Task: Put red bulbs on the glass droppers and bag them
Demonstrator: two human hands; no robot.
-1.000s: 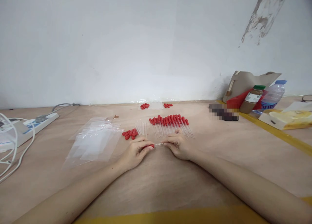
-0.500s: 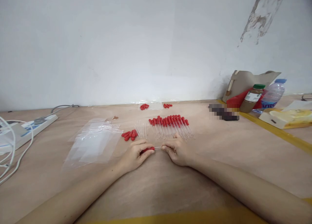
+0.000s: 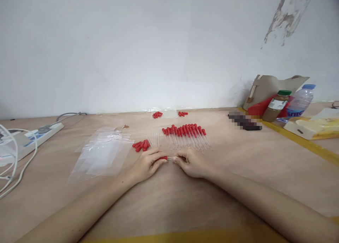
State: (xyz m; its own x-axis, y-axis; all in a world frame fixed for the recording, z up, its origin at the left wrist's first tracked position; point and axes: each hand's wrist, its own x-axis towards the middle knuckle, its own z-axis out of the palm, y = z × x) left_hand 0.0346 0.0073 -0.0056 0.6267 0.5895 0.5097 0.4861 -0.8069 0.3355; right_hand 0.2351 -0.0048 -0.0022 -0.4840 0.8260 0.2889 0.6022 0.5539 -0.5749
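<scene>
My left hand (image 3: 146,164) pinches a red rubber bulb (image 3: 164,158) on the wooden table. My right hand (image 3: 191,162) pinches the clear glass tube (image 3: 170,158) that runs into that bulb; the two hands nearly meet. Just beyond them lies a row of several finished droppers (image 3: 186,134) with red bulbs. A small heap of loose red bulbs (image 3: 141,145) and some bare glass tubes (image 3: 154,139) lie to the left of that row.
Clear plastic bags (image 3: 102,154) lie at the left. A power strip (image 3: 29,138) with white cables sits at the far left. More red bulbs (image 3: 157,114) rest by the wall. A jar (image 3: 275,105), a water bottle (image 3: 299,101) and a beige bag (image 3: 267,88) stand at the right.
My hands have drawn closer together, so less of the glass tube shows between them. The bulb sits further onto the tube.
</scene>
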